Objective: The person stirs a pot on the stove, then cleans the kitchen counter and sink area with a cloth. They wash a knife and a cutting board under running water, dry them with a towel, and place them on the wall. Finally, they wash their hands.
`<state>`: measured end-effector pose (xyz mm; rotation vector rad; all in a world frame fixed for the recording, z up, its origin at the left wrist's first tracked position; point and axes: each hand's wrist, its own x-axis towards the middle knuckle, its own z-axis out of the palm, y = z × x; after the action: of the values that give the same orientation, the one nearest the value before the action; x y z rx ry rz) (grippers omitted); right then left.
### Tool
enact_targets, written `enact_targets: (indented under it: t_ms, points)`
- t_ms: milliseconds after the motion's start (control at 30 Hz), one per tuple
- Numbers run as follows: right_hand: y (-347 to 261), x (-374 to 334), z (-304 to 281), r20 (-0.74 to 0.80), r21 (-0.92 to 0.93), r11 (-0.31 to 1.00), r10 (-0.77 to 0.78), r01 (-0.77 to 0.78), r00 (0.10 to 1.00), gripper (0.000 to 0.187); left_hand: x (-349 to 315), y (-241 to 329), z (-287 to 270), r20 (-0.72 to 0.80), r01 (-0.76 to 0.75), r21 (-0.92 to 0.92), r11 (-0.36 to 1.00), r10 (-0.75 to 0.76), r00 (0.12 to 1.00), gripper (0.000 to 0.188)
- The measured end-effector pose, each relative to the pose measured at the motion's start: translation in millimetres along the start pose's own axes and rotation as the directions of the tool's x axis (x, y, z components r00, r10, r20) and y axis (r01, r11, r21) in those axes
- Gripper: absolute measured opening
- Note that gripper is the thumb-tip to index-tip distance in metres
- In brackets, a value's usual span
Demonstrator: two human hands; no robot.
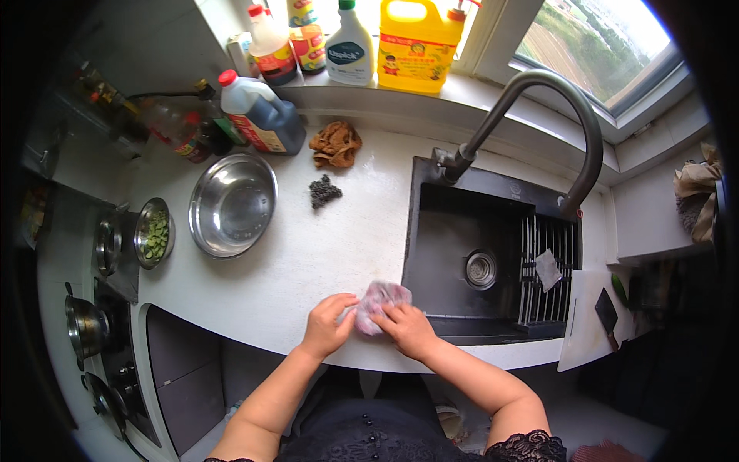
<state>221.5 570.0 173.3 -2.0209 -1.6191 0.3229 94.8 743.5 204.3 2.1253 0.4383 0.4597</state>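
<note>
A small clear plastic bag with something pink and whitish in it, its contents hard to make out, [382, 296] lies at the counter's front edge, just left of the sink. From the left, my left hand [329, 327] pinches at the bag's edge with thumb and fingertips. My right hand [408, 329] grips the bag's near right side, its curled fingers over the top. Both forearms reach in from the lower edge.
Right of my hands is a black sink [454, 262] with a tall curved faucet [589, 131] and a drying rack [531, 296]. A steel bowl [235, 206], a dark scrubber [324, 191] and a brown cloth [336, 145] sit farther back. A knife [606, 314] rests on a white cutting board [579, 327].
</note>
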Motion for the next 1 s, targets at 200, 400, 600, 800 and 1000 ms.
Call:
enact_targets:
  t_ms: [200,400,600,800,1000]
  points:
    - [41.4,109.4,-21.7,-0.196,-0.094,0.99,0.085,-0.105,0.977,0.05,-16.2,-6.5,-26.2,-0.001,-0.007,0.032,0.999,0.007,1.0,0.017]
    - [125.3,182.7,-33.3,-0.294,0.048,0.88,0.464,-0.472,0.836,0.05,-8.2,-11.3,-30.8,0.037,-0.038,0.043,0.998,0.036,0.999,0.017]
    - [80.5,98.0,-28.5,0.024,0.995,0.032,0.858,-0.1,0.514,0.051,36.2,3.8,1.0,0.086,-0.16,0.08,0.984,0.153,0.984,0.025]
    - [141.1,16.7,-43.6,0.367,0.832,-0.497,0.827,0.248,0.425,0.075,174.9,68.6,80.5,0.239,-0.377,0.647,0.663,0.293,0.926,0.053]
    - [178.9,10.4,-75.7,0.473,0.777,-0.575,0.802,0.258,0.366,0.086,240.6,49.5,133.3,0.233,-0.213,0.941,0.263,-0.048,0.971,0.053]
